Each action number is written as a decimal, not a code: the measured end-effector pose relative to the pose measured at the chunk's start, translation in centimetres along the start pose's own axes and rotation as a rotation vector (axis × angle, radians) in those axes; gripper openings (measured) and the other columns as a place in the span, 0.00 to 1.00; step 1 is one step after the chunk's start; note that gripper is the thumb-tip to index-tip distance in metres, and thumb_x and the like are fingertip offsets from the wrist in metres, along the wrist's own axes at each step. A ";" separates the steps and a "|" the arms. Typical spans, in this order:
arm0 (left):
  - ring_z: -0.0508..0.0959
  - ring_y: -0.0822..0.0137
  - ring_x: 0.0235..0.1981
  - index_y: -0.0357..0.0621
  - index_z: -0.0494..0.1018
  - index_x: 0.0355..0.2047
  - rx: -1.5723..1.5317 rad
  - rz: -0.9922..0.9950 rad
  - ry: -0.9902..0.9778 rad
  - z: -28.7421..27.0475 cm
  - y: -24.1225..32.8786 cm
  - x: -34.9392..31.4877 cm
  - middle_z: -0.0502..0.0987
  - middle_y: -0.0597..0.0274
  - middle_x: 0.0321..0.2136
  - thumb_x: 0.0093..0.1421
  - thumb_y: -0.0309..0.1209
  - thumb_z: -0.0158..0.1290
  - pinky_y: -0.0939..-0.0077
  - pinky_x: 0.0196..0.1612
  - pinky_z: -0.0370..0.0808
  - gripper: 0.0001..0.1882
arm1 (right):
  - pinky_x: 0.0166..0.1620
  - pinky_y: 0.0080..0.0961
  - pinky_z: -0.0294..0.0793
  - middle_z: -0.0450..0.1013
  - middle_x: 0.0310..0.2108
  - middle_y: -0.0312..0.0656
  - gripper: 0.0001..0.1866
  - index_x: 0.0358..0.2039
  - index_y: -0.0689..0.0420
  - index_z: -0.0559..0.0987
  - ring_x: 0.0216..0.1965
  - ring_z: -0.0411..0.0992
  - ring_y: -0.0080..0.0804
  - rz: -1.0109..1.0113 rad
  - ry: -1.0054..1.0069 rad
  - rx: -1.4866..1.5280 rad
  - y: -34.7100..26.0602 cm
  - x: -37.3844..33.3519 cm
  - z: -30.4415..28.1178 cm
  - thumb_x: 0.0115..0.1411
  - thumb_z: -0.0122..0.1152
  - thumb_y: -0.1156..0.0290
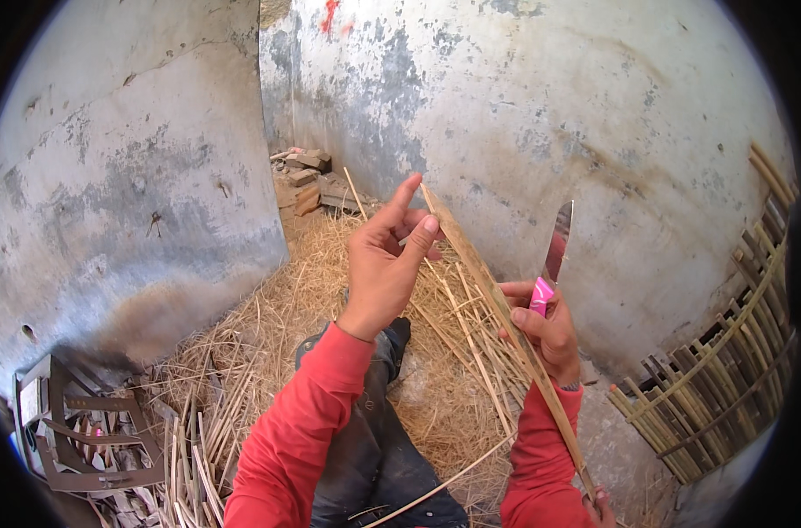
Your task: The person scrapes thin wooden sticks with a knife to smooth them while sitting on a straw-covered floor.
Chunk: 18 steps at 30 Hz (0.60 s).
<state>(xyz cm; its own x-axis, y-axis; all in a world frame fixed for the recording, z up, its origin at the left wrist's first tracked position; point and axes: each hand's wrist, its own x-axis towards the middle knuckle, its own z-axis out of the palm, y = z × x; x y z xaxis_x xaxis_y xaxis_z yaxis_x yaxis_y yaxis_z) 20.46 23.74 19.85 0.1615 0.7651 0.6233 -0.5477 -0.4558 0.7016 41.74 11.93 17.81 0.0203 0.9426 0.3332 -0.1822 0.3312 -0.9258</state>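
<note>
A long, flat bamboo strip [481, 268] runs diagonally from upper middle to lower right. Near its upper end, my left hand [381, 268] pinches it between thumb and fingers, with the index finger stretched up. My right hand [556, 341] grips the pink handle of a knife [556, 251], blade pointing up. The right thumb rests against the strip. At the lower edge, by the strip's bottom end, a few fingertips [599, 509] show; whose they are I cannot tell.
Straw and loose thin strips [471, 339] cover the floor around my legs. To the left lies a brown frame [101, 440] beside wood scraps. A slatted bamboo panel [717, 387] leans at right. Bricks [308, 167] are piled in the corner of the peeling walls [506, 97].
</note>
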 end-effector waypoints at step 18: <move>0.82 0.68 0.46 0.34 0.64 0.66 -0.189 -0.234 -0.145 5.7 -1.9 -3.9 0.79 0.52 0.54 0.76 0.37 0.47 0.67 0.53 0.79 0.25 | 0.31 0.14 0.78 0.82 0.34 0.42 0.20 0.53 0.68 0.80 0.22 0.72 0.15 0.007 0.015 0.106 -0.4 1.0 1.5 0.65 0.65 0.69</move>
<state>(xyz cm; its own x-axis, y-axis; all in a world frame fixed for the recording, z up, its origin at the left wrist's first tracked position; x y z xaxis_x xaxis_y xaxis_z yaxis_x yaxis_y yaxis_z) 25.57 19.06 18.03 0.4083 0.7604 0.5051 -0.6227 -0.1726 0.7632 40.31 12.67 18.75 0.0334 0.9457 0.3234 -0.2855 0.3191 -0.9037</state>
